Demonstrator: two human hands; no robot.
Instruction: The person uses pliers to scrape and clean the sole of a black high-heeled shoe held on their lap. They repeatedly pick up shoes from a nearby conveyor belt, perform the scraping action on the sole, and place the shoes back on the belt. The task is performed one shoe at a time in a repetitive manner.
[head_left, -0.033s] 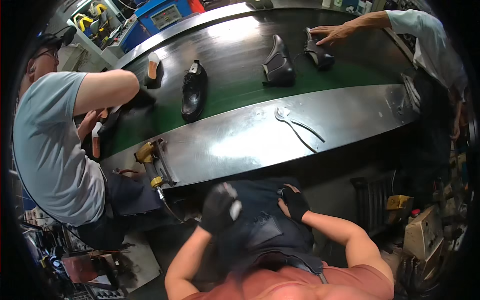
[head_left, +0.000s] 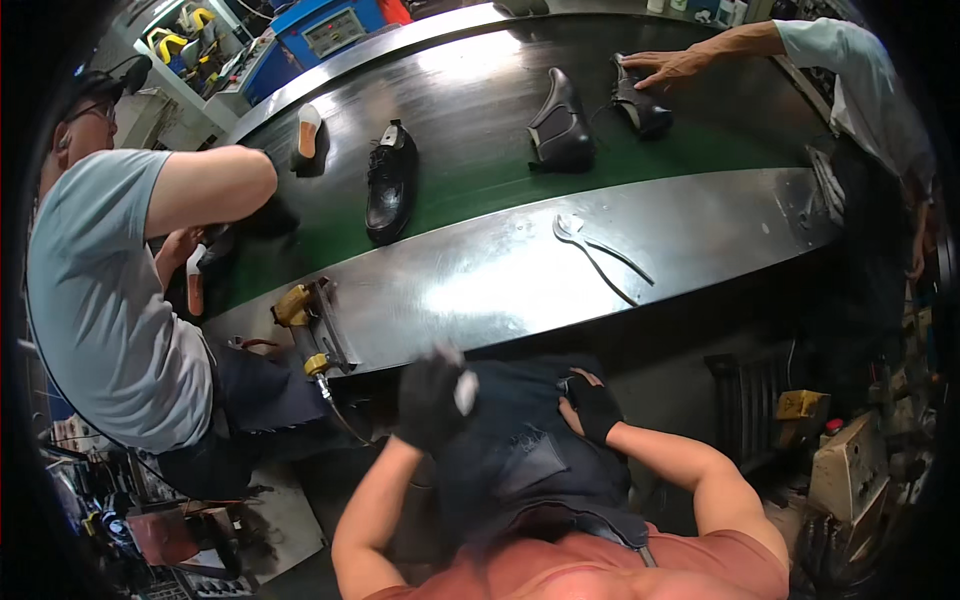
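Note:
My left hand [head_left: 430, 405], in a black fingerless glove, is raised over my lap close to the bench's front edge. Its fingers are smeared by motion, and a small white patch [head_left: 466, 393] shows at its side; whether that is held or part of the glove I cannot tell. On my dark apron [head_left: 510, 430], over the thigh, rests my right hand [head_left: 592, 408], also gloved, thumb apart from the fingers and nothing in it. Pincers [head_left: 600, 255] with spread handles lie on the metal ledge [head_left: 420, 300] ahead. At its left end is a yellow air stapler [head_left: 305, 320] with a hose.
Behind the ledge, a green-black conveyor belt [head_left: 460, 195] carries a black lace-up shoe [head_left: 390, 185], a black ankle boot [head_left: 560, 125] and a pale-soled shoe [head_left: 307, 135]. A co-worker's hand [head_left: 655, 68] touches another boot [head_left: 640, 105] at right. Another person [head_left: 120, 290] works at left.
My left hand has risen slightly toward the ledge, its fingers blurred. My right hand stays on my thigh. The whole view has shifted a little.

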